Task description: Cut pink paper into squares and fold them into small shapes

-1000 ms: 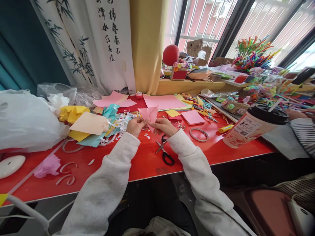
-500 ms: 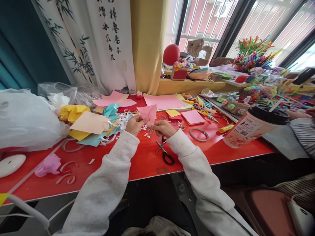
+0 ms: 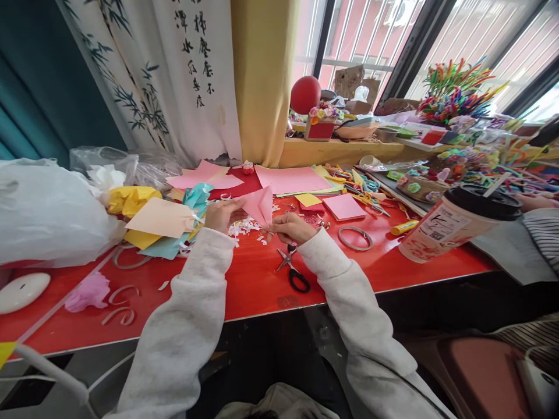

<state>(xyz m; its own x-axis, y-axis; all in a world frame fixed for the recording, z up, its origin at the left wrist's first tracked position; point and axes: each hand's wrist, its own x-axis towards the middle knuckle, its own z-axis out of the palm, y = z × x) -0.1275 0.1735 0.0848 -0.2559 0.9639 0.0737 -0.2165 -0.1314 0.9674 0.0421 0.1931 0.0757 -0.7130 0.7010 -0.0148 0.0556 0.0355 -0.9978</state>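
While we hold the thin, creased pink paper (image 3: 261,203) above the glossy red bench (image 3: 257,285), our left hand (image 3: 223,215) grasps its left corner with the fingers, our right hand (image 3: 292,228) pinches its pointed bottom; black-handled scissors (image 3: 287,259) lie spread at five o'clock.

The left hand (image 3: 223,214) and right hand (image 3: 293,228) are gripping a folded pink paper (image 3: 258,205) above the red table (image 3: 257,291); black-handled scissors (image 3: 299,281) are lying open near the right hand.
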